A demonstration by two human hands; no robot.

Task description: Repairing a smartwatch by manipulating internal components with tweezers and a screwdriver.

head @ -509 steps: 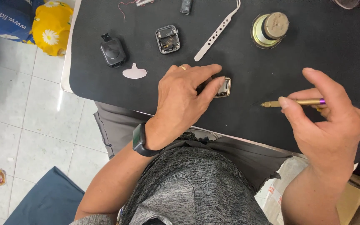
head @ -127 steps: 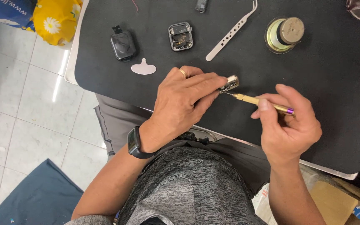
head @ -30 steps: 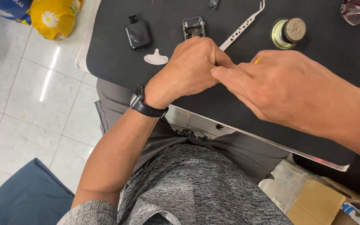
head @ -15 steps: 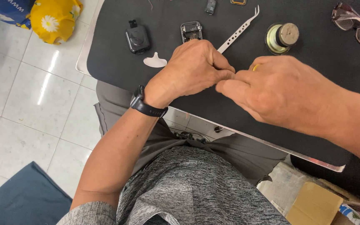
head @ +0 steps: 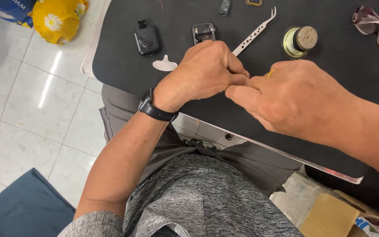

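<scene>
The left hand (head: 207,72) is curling closed over a small part on the black mat (head: 330,101), hiding it completely. The right hand (head: 294,98) is pinching a yellow tool (head: 270,73), only its tip showing; the fingertips are touching. Half a second ago, the hands were the same; the view is sitting slightly lower, cropping the glasses (head: 376,28).
</scene>
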